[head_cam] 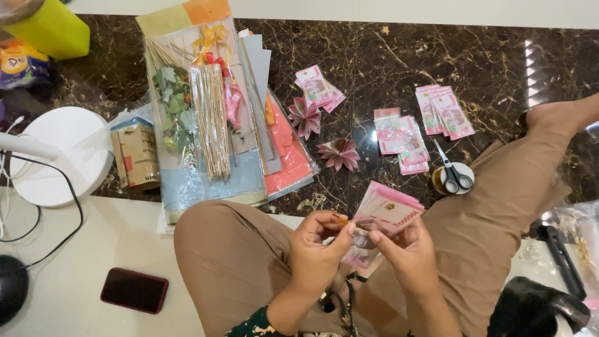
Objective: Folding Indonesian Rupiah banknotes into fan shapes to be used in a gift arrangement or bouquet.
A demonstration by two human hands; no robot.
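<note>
Pink banknotes [388,211], fanned and folded into a wedge, sit between both hands just above the lap of a person seated cross-legged on the floor. The left hand [316,249] curls around the lower edge of the fan, thumb and forefinger pinching it beside a small yellowish piece I cannot identify. The right hand [409,249] pinches the same fold from the 3 o'clock side, fingers drawn together. At 12 o'clock from the hands, two folded paper flowers [321,134] lie on the dark marble floor [374,56]. Loose stacks of pink banknotes [430,122] lie at 1 o'clock, with scissors [454,171] resting on a tape roll [442,182] just below them. At 11 o'clock a cellophane-wrapped bundle of sticks [211,118], green leaves and ribbon lies on coloured paper sheets [284,150]. A dark red phone [134,289] lies at 9 o'clock, on the pale floor.
</note>
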